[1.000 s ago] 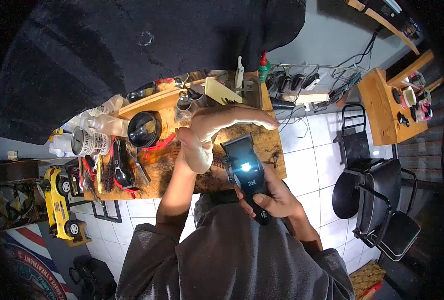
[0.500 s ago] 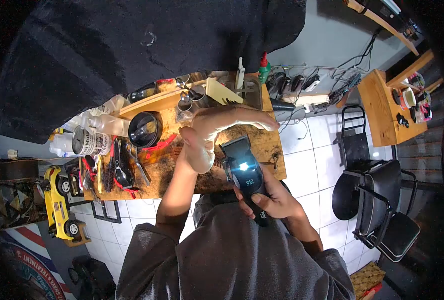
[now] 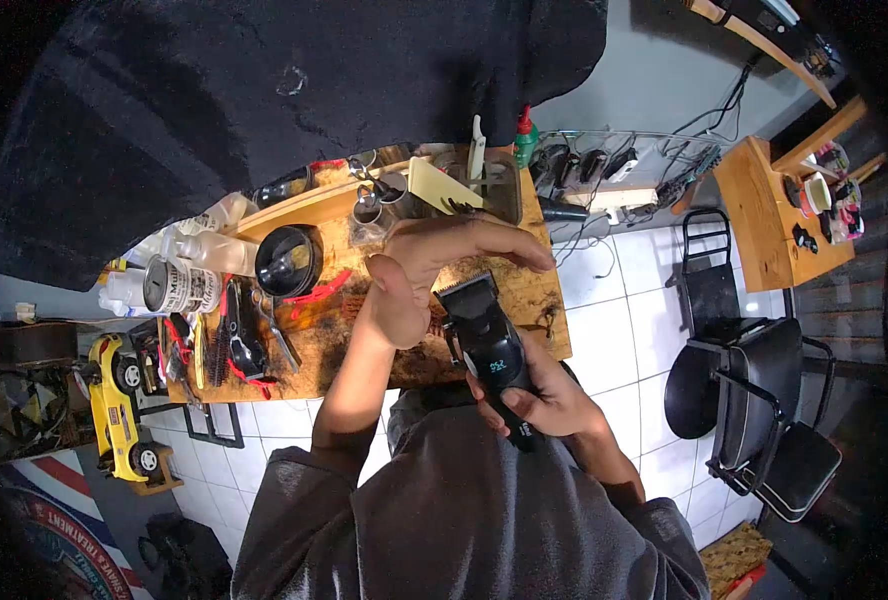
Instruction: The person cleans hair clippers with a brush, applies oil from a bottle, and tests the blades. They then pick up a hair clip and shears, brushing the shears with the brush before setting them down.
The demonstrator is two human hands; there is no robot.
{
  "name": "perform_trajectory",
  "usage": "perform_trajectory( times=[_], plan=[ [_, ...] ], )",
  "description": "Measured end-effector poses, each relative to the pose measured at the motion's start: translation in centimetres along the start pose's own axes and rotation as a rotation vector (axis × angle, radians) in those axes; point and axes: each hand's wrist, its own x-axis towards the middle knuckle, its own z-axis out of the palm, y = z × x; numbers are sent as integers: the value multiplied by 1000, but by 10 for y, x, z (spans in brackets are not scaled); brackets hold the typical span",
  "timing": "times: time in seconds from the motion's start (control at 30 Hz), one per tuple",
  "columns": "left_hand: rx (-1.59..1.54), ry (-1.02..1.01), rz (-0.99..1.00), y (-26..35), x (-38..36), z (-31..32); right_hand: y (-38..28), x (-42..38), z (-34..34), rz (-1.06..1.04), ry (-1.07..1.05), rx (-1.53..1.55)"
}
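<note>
My right hand (image 3: 549,400) is wrapped round a black hair clipper (image 3: 489,345), whose blade points up and to the left and whose small display glows. My left hand (image 3: 414,270) is raised over the wooden table (image 3: 339,345), its fingers stretched out to the right above the clipper's blade and its thumb apart, with nothing held. Dark hair clippings lie scattered on the tabletop. Beyond my left hand stand clear cups (image 3: 369,215) and a cream-coloured box (image 3: 444,185).
A black bowl (image 3: 290,260), a labelled tub (image 3: 179,285), combs and another clipper (image 3: 246,340) are on the table's left side. Cables and a wire rack (image 3: 604,140) hang at right. Black chairs (image 3: 764,400) stand right; a yellow toy car (image 3: 116,405) is left.
The bright reflection on the clipper is gone and its display reads more clearly. My left hand has shifted slightly, its thumb now more raised. My right hand has kept its hold.
</note>
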Motion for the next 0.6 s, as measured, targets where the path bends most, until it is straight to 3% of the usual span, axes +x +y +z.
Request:
perform_trajectory(
  times=[0.4, 0.47, 0.6],
  plan=[
    [47, -16, 57, -5, -1, -4, -1, -2, 0, 8, 6, 4],
    [183, 43, -70, 2, -4, -1, -3, -1, -2, 1, -3, 10],
    [158, 52, -80, 6, -1, 0, -4, 1, -5, 54, -45, -50]
  ],
)
